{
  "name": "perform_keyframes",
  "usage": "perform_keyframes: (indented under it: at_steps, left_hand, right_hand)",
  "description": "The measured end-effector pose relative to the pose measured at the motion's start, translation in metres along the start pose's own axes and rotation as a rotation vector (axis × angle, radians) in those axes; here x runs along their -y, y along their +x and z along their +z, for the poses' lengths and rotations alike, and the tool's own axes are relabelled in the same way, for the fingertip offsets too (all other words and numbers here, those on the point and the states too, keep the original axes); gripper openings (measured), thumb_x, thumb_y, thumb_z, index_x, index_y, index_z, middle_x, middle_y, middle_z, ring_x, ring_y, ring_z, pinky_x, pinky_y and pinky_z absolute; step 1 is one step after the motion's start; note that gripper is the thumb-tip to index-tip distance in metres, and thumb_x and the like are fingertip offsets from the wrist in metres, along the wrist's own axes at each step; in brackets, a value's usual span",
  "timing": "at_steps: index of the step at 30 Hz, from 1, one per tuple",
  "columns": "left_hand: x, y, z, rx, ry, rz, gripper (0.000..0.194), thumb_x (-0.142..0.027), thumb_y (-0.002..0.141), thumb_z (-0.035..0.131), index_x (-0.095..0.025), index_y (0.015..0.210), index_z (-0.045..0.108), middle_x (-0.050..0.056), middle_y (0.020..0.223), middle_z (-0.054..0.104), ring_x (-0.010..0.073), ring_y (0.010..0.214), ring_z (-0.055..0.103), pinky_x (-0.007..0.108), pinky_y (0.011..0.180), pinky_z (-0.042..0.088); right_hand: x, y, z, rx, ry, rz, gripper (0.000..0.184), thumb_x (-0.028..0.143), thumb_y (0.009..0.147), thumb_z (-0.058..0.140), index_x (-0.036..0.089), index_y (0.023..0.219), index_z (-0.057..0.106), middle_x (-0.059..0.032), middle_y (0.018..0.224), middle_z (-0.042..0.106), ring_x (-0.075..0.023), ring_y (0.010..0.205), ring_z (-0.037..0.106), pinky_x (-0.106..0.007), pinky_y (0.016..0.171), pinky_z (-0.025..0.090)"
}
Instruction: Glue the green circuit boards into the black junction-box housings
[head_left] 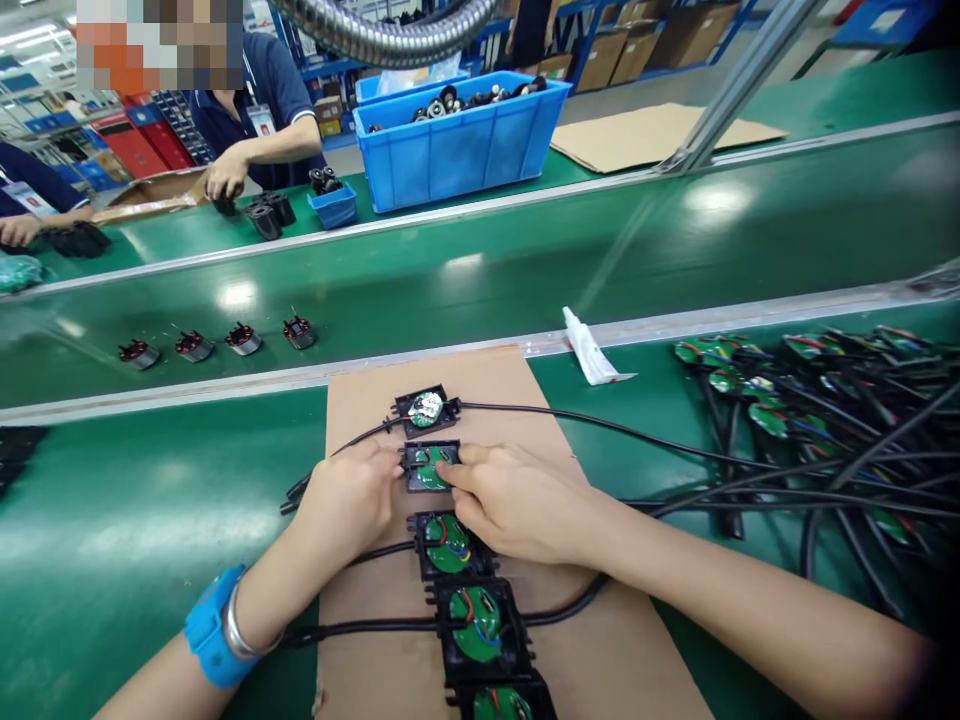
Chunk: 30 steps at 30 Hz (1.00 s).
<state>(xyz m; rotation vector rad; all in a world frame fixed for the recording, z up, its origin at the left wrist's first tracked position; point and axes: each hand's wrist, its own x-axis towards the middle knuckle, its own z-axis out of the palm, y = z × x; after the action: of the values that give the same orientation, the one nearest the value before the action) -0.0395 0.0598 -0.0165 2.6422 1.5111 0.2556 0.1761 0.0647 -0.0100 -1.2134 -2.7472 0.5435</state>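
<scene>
A column of black square housings with round green circuit boards and black cables lies on a brown cardboard sheet (360, 400). My left hand (349, 505) and my right hand (514, 500) both press with curled fingers on the second housing from the top (429, 467). The top housing (426, 410) sits just beyond it, its board whitish. Below my hands lie further housings (448, 545), (476, 622). A blue wristband and a metal bangle circle my left wrist.
A white tube (589, 350) lies by the conveyor rail. A tangle of green boards with black cables (810, 420) fills the right. Several small motor parts (193, 346) sit on the green belt. Across it stand a blue crate (461, 140) and other workers' hands (225, 178).
</scene>
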Motion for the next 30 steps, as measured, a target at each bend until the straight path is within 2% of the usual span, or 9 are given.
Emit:
perform_keyframes:
  at_steps: [2,5,9,12,17,22,24,26,30]
  left_hand:
    - [-0.005,-0.003,0.003,0.028,0.139,0.045,0.025,-0.007,0.084,0.045,-0.014,0.093,0.067,0.01,0.087,0.067,0.0223,0.078,0.063,0.031,0.063,0.053]
    - [-0.015,0.0,0.006,0.09,0.353,0.103,0.027,0.0,0.079,0.042,-0.01,0.087,0.066,0.011,0.079,0.064,0.0232,0.073,0.06,0.031,0.059,0.051]
    - [-0.024,0.008,0.007,0.105,0.407,0.089,0.028,0.002,0.08,0.04,-0.006,0.089,0.065,0.016,0.08,0.062,0.0264,0.072,0.059,0.033,0.056,0.05]
    - [-0.022,0.006,0.004,0.084,0.395,0.071,0.028,0.002,0.081,0.041,-0.006,0.096,0.064,0.016,0.083,0.063,0.0272,0.075,0.062,0.036,0.06,0.053]
    - [-0.023,-0.015,0.013,0.009,0.298,0.101,0.054,0.002,0.079,0.043,-0.011,0.131,0.049,0.015,0.113,0.061,0.0259,0.098,0.062,0.034,0.073,0.056]
    - [-0.031,-0.019,0.026,0.024,0.376,0.088,0.056,-0.001,0.076,0.043,-0.004,0.131,0.049,0.02,0.114,0.061,0.0266,0.093,0.063,0.033,0.067,0.057]
    - [-0.03,-0.016,0.02,0.06,0.366,0.1,0.056,-0.002,0.074,0.045,-0.006,0.13,0.052,0.016,0.106,0.064,0.0254,0.086,0.063,0.033,0.062,0.056]
    - [-0.027,-0.013,0.009,0.085,0.298,0.1,0.053,-0.003,0.074,0.046,-0.011,0.126,0.056,0.012,0.098,0.065,0.0242,0.081,0.063,0.034,0.063,0.056]
    - [-0.021,-0.006,-0.007,-0.027,0.05,0.093,0.032,-0.01,0.085,0.044,-0.013,0.111,0.063,0.011,0.101,0.064,0.0237,0.091,0.062,0.038,0.079,0.054]
  right_hand:
    - [0.0,0.001,0.0,0.002,0.002,-0.003,0.031,0.02,0.088,0.041,0.015,0.103,0.068,-0.0077,0.082,0.065,-0.0181,0.066,0.059,-0.03,0.06,0.036]
    - [0.002,0.002,-0.002,0.013,-0.013,-0.014,0.031,0.019,0.087,0.04,0.014,0.1,0.068,-0.0082,0.079,0.065,-0.0189,0.066,0.06,-0.03,0.059,0.035]
    - [0.007,0.004,-0.008,0.036,-0.063,0.026,0.03,0.019,0.084,0.043,0.013,0.097,0.069,-0.0104,0.079,0.067,-0.0206,0.066,0.061,-0.031,0.058,0.035]
    - [0.012,0.003,-0.01,0.037,-0.094,0.064,0.028,0.02,0.084,0.044,0.012,0.094,0.069,-0.0117,0.078,0.067,-0.0202,0.064,0.061,-0.03,0.056,0.033]
    - [0.015,0.001,-0.009,0.042,-0.097,0.071,0.031,0.022,0.084,0.044,0.012,0.103,0.067,-0.0129,0.083,0.068,-0.0217,0.065,0.062,-0.031,0.054,0.032]
    - [0.01,0.003,-0.011,0.039,-0.045,0.065,0.028,0.023,0.084,0.043,0.013,0.092,0.069,-0.0127,0.083,0.068,-0.0225,0.069,0.062,-0.031,0.058,0.035]
    - [0.004,0.002,-0.014,0.037,0.031,0.051,0.026,0.022,0.083,0.044,0.014,0.091,0.068,-0.0109,0.081,0.068,-0.0218,0.07,0.062,-0.031,0.06,0.036]
    - [-0.002,-0.002,-0.018,0.041,0.143,0.037,0.03,0.02,0.079,0.048,0.016,0.103,0.065,-0.0077,0.083,0.068,-0.0201,0.072,0.061,-0.029,0.062,0.038]
    - [-0.011,-0.01,-0.024,0.051,0.238,0.111,0.041,0.019,0.074,0.052,0.014,0.116,0.053,-0.006,0.088,0.065,-0.0201,0.078,0.06,-0.029,0.064,0.04]
